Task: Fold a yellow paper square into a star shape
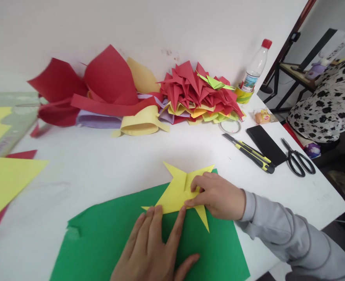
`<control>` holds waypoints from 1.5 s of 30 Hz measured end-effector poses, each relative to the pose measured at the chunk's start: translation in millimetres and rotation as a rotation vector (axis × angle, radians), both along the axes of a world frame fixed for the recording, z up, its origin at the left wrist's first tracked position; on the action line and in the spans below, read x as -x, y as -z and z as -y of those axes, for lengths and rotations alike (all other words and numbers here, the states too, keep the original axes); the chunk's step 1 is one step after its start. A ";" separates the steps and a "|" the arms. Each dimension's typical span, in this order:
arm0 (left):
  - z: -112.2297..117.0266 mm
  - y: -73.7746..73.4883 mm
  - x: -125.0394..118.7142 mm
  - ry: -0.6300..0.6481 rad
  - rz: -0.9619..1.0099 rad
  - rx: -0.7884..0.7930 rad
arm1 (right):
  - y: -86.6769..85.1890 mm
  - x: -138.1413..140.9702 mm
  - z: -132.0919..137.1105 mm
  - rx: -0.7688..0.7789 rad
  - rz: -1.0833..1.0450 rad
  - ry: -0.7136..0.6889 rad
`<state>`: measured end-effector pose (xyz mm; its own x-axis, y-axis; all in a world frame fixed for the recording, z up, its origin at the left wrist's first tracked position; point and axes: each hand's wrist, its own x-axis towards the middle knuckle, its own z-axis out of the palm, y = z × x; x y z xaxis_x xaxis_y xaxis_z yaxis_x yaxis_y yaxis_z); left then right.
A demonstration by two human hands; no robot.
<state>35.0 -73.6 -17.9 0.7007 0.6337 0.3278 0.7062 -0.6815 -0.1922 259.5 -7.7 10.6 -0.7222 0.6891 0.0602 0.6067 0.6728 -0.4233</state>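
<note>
A folded yellow paper piece with pointed flaps lies on a green paper sheet near the front of the white table. My left hand lies flat on the green sheet, fingers stretched out, fingertips touching the yellow piece's lower edge. My right hand, in a grey sleeve, presses on the right side of the yellow piece with fingers curled and pinched at a fold.
Red, yellow and purple paper scraps and a heap of folded paper shapes line the wall. A bottle, tape roll, utility knives, black phone and scissors sit at right. Yellow sheets lie left.
</note>
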 end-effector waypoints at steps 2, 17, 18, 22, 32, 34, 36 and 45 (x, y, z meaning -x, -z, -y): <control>0.6 0.5 -0.1 -0.008 0.010 -0.005 | -0.5 0.4 -0.6 0.000 0.008 -0.003; 3.4 1.9 -4.9 -0.048 0.073 0.056 | 3.4 1.8 -3.0 -0.017 0.017 -0.027; 3.3 1.2 -5.2 -0.049 0.060 0.062 | 3.0 2.1 -3.1 -0.014 0.022 -0.026; 3.1 -0.8 -6.9 -0.052 0.018 0.056 | -1.5 3.4 -3.0 -0.001 0.047 -0.009; 3.6 -6.2 -13.5 -0.050 -0.020 0.035 | 2.6 3.7 -4.1 0.003 -0.013 0.001; 3.9 -8.7 -13.7 -0.053 -0.023 0.022 | 3.2 3.6 -4.2 0.004 -0.015 0.005; 3.9 -10.5 -14.0 -0.056 -0.030 0.023 | 3.4 3.7 -4.4 0.004 -0.012 0.009; 4.6 -7.5 -10.8 -0.065 -0.057 0.060 | 6.6 4.2 -8.3 0.054 -0.101 0.035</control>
